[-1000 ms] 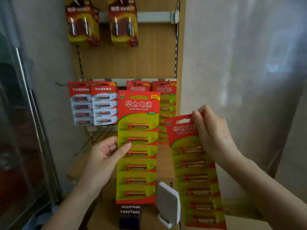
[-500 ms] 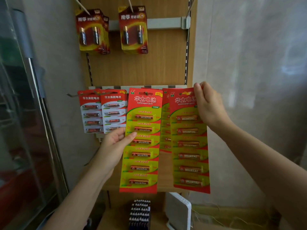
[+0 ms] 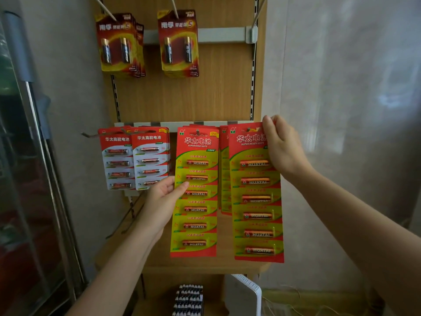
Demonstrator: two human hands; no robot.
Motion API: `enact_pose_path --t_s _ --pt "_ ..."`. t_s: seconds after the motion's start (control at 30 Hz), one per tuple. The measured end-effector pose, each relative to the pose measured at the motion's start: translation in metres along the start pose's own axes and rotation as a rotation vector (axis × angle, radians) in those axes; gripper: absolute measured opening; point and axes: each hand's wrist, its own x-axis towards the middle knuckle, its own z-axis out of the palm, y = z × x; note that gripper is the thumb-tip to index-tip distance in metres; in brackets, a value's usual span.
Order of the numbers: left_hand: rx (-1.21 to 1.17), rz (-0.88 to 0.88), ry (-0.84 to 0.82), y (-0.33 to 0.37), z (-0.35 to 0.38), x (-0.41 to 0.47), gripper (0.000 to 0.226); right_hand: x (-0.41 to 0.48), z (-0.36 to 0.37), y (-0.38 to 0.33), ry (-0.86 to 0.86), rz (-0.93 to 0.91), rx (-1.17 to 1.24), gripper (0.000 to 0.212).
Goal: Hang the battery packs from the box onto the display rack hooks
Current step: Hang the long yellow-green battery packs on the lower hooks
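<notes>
Two long red-and-yellow battery strip packs are up against the wooden display rack (image 3: 182, 99). My left hand (image 3: 163, 199) grips the left edge of the left strip pack (image 3: 196, 192), whose top hole sits at a hook on the lower rail. My right hand (image 3: 284, 147) pinches the top right corner of the right strip pack (image 3: 256, 197), its top hole at a hook in front of more packs of the same kind. The box is not in view.
Short white-and-red battery packs (image 3: 134, 158) hang at the left of the lower rail. Dark red two-battery packs (image 3: 178, 43) hang on the upper hooks. Below the shelf stand a block of loose batteries (image 3: 189, 299) and a white device (image 3: 249, 290). A glass door (image 3: 27, 179) is at the left.
Both hands rose with their strip packs from below the lower rail up to the hooks. The right pack moved up and left against the rack, and the view tilted upward.
</notes>
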Motion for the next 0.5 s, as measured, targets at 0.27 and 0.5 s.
enact_pose_path --t_s 0.27,0.5 --pt "0.088 -0.046 0.058 -0.011 0.01 0.033 0.013 0.016 0.017 0.017 -0.053 0.115 -0.051 0.035" --pt "0.35 -0.046 0.21 -0.028 0.02 0.064 0.016 0.036 0.03 0.027 -0.072 0.167 -0.137 0.035"
